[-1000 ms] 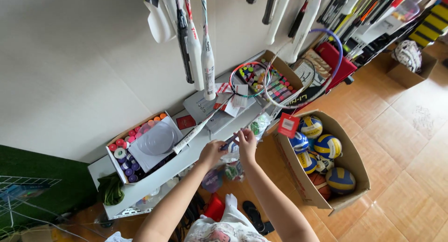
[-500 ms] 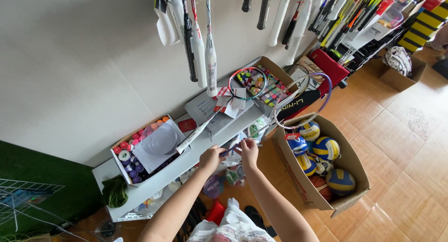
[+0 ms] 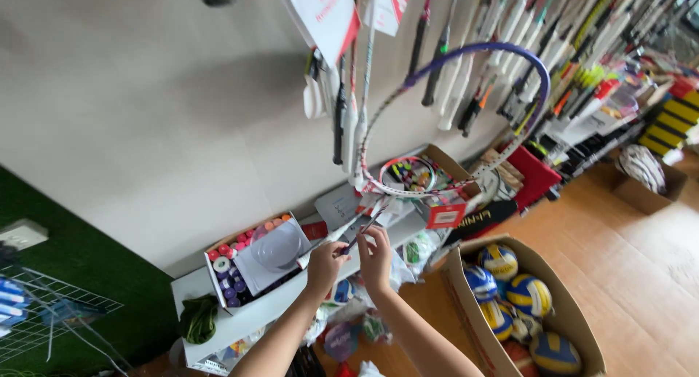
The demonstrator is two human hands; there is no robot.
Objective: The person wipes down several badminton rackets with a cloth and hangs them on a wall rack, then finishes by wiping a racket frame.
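My left hand [image 3: 325, 264] grips the thin shaft of a badminton racket [image 3: 466, 115], whose purple and white frame rises up to the right in front of the wall. My right hand [image 3: 376, 255] pinches the same shaft just beside the left hand. A second racket with a white handle [image 3: 324, 240] lies on the white shelf [image 3: 218, 326] right behind my hands, its red-rimmed head [image 3: 408, 175] over a box of small items.
Many rackets [image 3: 510, 49] hang along the wall. An open box of coloured grip rolls [image 3: 251, 257] sits on the shelf. A cardboard box [image 3: 561, 319] of blue and yellow balls [image 3: 528, 293] stands on the wooden floor at right. A wire rack [image 3: 51, 311] is at left.
The purple-framed racket has swung up from over the ball box to high in front of the wall. My hands stay together on its shaft, and the view has moved closer.
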